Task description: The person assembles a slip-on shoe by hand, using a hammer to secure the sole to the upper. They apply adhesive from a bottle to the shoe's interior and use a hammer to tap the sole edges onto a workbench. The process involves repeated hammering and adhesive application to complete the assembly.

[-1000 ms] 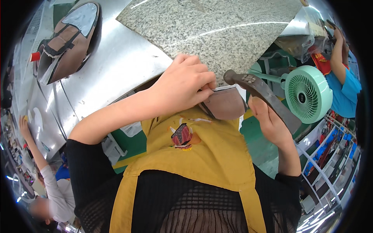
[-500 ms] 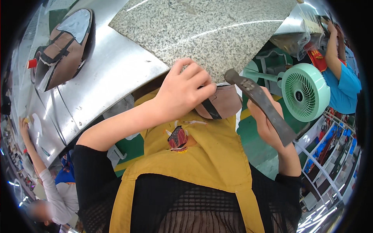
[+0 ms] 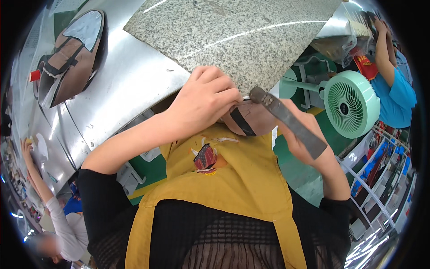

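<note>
My left hand (image 3: 209,94) is closed, its fingers bent down on the upper left edge of a brownish-pink leather piece (image 3: 264,120) with a black strip across it. That piece lies against the near corner of a speckled stone slab (image 3: 233,40), above my yellow apron (image 3: 233,170). My right hand (image 3: 299,123) grips a hammer (image 3: 295,125). The dark metal head hides part of that hand, and its round face is at the leather's upper edge, by the slab. From here I cannot tell whether they touch. The handle is hidden.
On the metal table (image 3: 130,71) at left, brownish-pink leather pieces (image 3: 74,58) with black strips stand beside a red-topped item (image 3: 34,75). A green fan (image 3: 351,105) is at right. Co-workers' arms show at the far left and upper right. A white wire rack (image 3: 371,193) stands lower right.
The hammer has shifted slightly left and down with my right hand, its round face nearer my left fingers. My left hand has moved slightly left, still on the leather.
</note>
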Available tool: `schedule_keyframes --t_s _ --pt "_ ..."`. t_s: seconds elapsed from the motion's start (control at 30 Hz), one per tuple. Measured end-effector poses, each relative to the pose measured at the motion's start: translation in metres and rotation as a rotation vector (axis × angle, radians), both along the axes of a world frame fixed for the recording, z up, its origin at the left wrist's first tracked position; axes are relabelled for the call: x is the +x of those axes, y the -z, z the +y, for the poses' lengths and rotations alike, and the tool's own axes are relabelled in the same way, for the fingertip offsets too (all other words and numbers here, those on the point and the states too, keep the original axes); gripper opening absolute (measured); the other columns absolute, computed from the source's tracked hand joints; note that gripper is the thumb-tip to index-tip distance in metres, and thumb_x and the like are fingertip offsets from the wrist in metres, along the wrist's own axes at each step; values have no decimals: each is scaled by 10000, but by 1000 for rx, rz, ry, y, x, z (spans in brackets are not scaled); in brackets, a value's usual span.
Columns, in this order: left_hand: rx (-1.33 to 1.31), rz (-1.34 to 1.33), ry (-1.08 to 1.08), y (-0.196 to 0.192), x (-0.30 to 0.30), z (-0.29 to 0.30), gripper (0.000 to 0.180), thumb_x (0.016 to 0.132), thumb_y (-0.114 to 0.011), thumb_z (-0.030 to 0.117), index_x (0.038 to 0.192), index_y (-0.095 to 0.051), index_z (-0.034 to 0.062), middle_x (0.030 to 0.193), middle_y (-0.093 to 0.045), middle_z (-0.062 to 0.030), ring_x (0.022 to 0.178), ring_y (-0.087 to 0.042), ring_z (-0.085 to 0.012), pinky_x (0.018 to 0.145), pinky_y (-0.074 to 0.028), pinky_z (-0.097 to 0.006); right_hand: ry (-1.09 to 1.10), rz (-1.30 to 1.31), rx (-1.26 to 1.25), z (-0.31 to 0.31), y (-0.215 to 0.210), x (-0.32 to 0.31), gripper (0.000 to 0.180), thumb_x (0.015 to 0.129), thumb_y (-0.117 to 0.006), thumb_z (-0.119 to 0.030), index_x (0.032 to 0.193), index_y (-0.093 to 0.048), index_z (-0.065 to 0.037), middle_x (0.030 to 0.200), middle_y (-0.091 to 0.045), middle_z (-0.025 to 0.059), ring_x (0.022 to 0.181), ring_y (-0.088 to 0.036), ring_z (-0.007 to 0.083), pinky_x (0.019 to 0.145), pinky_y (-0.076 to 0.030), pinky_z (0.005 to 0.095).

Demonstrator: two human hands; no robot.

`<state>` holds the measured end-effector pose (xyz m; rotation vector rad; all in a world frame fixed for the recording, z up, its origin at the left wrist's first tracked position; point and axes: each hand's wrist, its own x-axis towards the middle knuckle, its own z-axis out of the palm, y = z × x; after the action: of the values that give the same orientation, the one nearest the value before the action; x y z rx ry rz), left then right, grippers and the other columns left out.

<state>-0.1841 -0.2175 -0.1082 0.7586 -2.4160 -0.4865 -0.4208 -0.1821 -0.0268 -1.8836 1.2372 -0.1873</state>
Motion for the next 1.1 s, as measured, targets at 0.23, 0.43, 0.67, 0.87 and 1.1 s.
schedule_keyframes --t_s 0.23,0.43,0.67,0.87,1.1 --pt "-260 -121 76 2 1 3 231 678 -605 120 904 -602 72 866 -530 -22 874 -517 -194 849 -421 -376 -28 -21 -22 1 1 4 410 805 -575 -85 1194 -450 -45 1003 -594 183 846 -615 369 664 -496 413" --pt "-318 -116 41 3 1 3 218 684 -603 122 900 -591 87 861 -528 -13 864 -513 -186 858 -414 -375 -4 -74 -1 -2 -5 6 444 792 -577 -57 1218 -454 -56 987 -603 168 868 -612 356 689 -501 395" --pt "27 27 -22 6 10 -2 176 685 -617 117 860 -597 113 846 -522 -12 852 -497 -197 867 -383 -357 -17 2 -21 2 2 15 418 778 -597 -137 1168 -474 -56 965 -614 161 862 -616 356 687 -499 401" --pt "-250 -74 80 4 11 1 205 663 -622 125 857 -587 72 848 -521 -26 858 -512 -199 830 -430 -361 41 -45 43 1 -9 14 429 795 -571 -118 1200 -446 -50 947 -620 164 865 -617 361 685 -498 396" --pt "-227 -72 48 4 11 3 214 659 -617 129 862 -584 71 858 -525 -27 853 -512 -194 839 -430 -365 -6 -27 1 -1 -2 18 357 814 -549 -76 1162 -478 -39 942 -608 157 812 -626 345 656 -496 407"
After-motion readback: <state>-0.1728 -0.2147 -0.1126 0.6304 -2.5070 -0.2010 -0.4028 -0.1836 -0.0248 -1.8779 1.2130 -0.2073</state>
